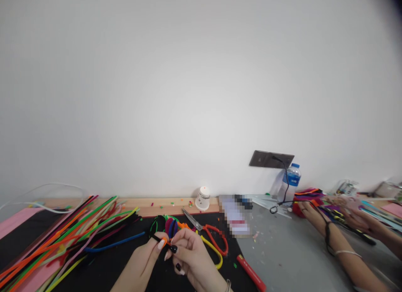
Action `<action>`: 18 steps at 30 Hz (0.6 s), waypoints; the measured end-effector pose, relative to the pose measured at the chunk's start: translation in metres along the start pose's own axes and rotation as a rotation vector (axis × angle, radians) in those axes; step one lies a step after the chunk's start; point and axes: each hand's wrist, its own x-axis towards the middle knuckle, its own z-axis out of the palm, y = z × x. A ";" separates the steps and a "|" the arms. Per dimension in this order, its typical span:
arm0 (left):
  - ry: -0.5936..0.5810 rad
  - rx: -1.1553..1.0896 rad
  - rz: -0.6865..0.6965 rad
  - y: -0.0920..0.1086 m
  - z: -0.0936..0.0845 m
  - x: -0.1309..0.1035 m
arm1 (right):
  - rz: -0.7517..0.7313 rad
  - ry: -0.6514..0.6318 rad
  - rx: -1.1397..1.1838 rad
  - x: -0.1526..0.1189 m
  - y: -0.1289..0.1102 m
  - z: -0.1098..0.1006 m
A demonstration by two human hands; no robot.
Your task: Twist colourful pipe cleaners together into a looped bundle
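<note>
My left hand (147, 255) pinches a small piece of black and orange pipe cleaner (165, 242) over the black mat (125, 262). Close against it, my right hand (192, 254) grips the same piece between thumb and fingers. Just behind the hands lie coils of green, purple and blue pipe cleaner (172, 227). Scissors with red and yellow handles (215, 241) lie beside my right hand. A bundle of long coloured pipe cleaners (78, 237) spreads across the left side.
An upturned paper cup (202, 199) stands by the wall. Right of it are a phone (235, 218), a red tool (251, 273), a water bottle (291, 182) and a black cable from a wall socket (266, 159). Another person's hands (353, 218) work at the far right.
</note>
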 end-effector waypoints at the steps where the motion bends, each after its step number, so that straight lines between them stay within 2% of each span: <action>1: 0.007 -0.001 -0.005 0.000 0.000 0.000 | -0.003 -0.003 -0.001 0.000 0.000 0.000; 18: 0.012 0.043 -0.059 -0.019 0.008 0.000 | -0.014 -0.020 -0.111 0.000 0.009 -0.001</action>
